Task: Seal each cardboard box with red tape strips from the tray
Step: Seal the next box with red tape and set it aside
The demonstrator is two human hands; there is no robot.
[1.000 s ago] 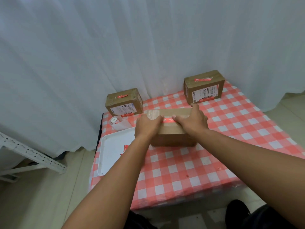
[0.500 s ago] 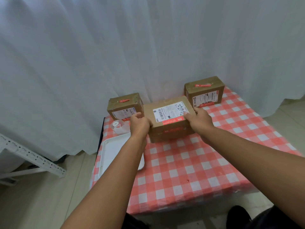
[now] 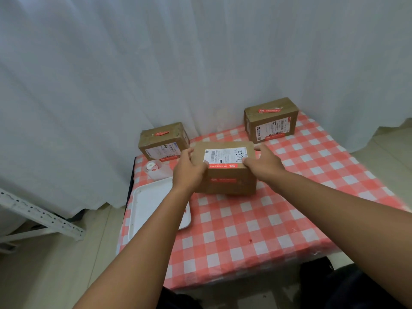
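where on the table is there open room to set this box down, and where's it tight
Open checked cloth lies in front of the held box, toward the table's near edge, and to its right, below the right back box. It is tight at back left: the left back box, tape roll and white tray crowd together.

A red-and-white checked cloth (image 3: 256, 219) covers the tabletop before a white curtain (image 3: 156, 63). A white perforated metal frame (image 3: 40, 216) stands on the pale floor (image 3: 55, 275) at left.
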